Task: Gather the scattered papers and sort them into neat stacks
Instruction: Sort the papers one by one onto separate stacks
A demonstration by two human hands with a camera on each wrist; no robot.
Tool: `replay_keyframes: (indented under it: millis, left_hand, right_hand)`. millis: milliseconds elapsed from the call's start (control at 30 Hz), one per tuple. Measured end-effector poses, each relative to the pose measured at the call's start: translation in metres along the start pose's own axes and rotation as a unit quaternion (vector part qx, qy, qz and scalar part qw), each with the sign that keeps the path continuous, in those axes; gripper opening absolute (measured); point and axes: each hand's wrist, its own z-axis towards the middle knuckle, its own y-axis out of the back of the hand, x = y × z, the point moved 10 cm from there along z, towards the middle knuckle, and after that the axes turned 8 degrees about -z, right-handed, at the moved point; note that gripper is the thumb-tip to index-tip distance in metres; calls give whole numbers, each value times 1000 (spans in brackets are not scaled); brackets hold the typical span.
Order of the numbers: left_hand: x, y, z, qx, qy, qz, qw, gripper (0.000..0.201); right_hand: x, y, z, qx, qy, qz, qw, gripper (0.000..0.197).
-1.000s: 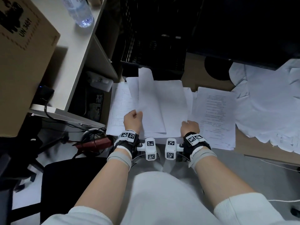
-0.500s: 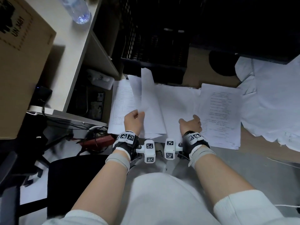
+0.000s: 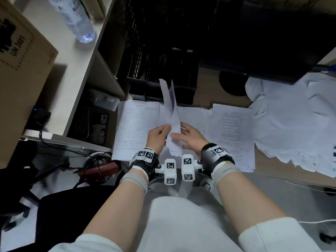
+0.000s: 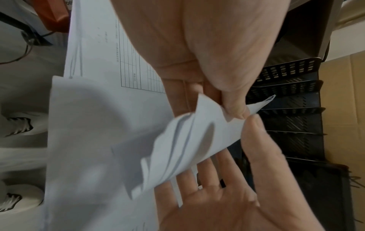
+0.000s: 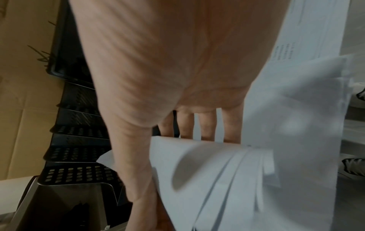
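Observation:
A bundle of several white sheets (image 3: 172, 113) stands nearly upright between my hands, above the papers on the floor. My left hand (image 3: 166, 129) pinches its lower left edge with thumb and fingers (image 4: 234, 107). My right hand (image 3: 177, 132) holds the bundle (image 5: 217, 179) from the right, thumb in front and straight fingers (image 5: 206, 125) behind. Under the hands lie a ruled form sheet (image 3: 136, 128), plain white sheets (image 3: 196, 120) and a printed text stack (image 3: 234, 135).
A messy pile of crumpled white sheets (image 3: 294, 124) spreads at the right on brown cardboard (image 3: 209, 93). Black stacked mesh trays (image 3: 163, 73) stand just behind the papers. At the left are a desk with a water bottle (image 3: 76, 20), a cardboard box (image 3: 21, 73) and cables (image 3: 94, 166).
The bundle rose from lying flat on the floor papers to nearly upright. My right hand left the floor sheets and came left onto the bundle; my left hand kept its pinch.

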Motion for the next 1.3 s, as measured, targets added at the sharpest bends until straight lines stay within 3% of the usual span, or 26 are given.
replay_keyframes:
  millis: [167,267,400,600,700,900,967,1033,1133,1300]
  left_hand:
    - [7,-10,-7,18,30,-21,999,10]
    - [7,-10,-11,22,37,-30,999,24]
    - [1,-9,-11,17,22,-40,999,23]
    - [-5,-5,-14,9,3,-21,1000,62]
    - [-3,-3,-17,2,6,-31,999,70]
    - [-4,-2,-15,-10,23,-29,999,58]
    - [-2,-1,-13,-17,31,-45,998,64]
    - [1,2,-12,-24,39,-43,998,64]
    - [-2,5,-11,-34,26,-9,999,38]
    - [-4,14,-6,-70,-18,21,997,39]
  right_hand:
    - [1,-3,-8,8,19,13,1000,56]
    - [0,-6,-9,19,12,29,999,65]
    - [2,-10,-10,21,10,29,999,75]
    - [6,-13,-13,21,26,30,999,69]
    - [6,-14,-14,21,24,46,998,56]
    - [2,-12,-15,29,16,66,997,37]
    - [0,-9,-13,17,12,72,997,35]
    - [-4,-1,-11,-16,1,92,996,31]
    - [-10,10,-7,-55,4,97,994,24]
    - [-14,34,-3,-145,19,5,989,25]
